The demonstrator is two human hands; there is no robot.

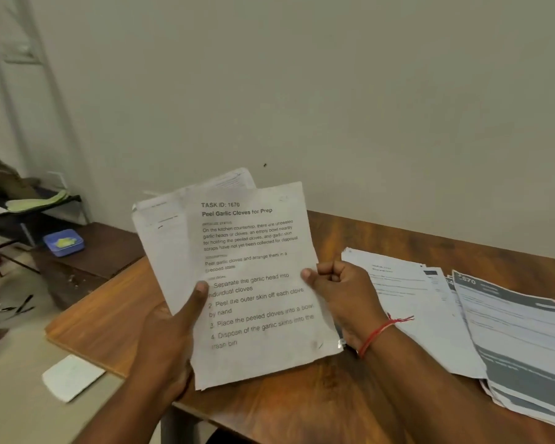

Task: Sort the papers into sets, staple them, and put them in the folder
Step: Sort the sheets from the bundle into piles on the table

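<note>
Seen from the head camera, a person holds a small sheaf of creased white printed paper sheets (250, 277) upright above the near corner of a brown wood-grain table (302, 408). The left hand (170, 341) grips the sheaf's lower left edge, thumb pressed flat across the front page and fingers curled behind. The right hand (340, 293) pinches the right edge, thumb on the front and the other fingers curled. A thin red thread bracelet (378, 331) circles the right wrist. The front page is headed "TASK ID: 1670, Peel Garlic Cloves for Prep", with numbered steps below; its surface looks worn and slightly smudged. Behind it, further sheets fan out to the upper left.

To the right of the hands, a loose spread of white and grey-banded printed pages (481, 318) lies flat on the table, overlapping, well apart from the held sheaf. On the pale floor to the left sits a small white rectangular card (72, 376). Farther left, a blue plastic lidded box (63, 241) rests on a dark wooden bench (109, 248).
</note>
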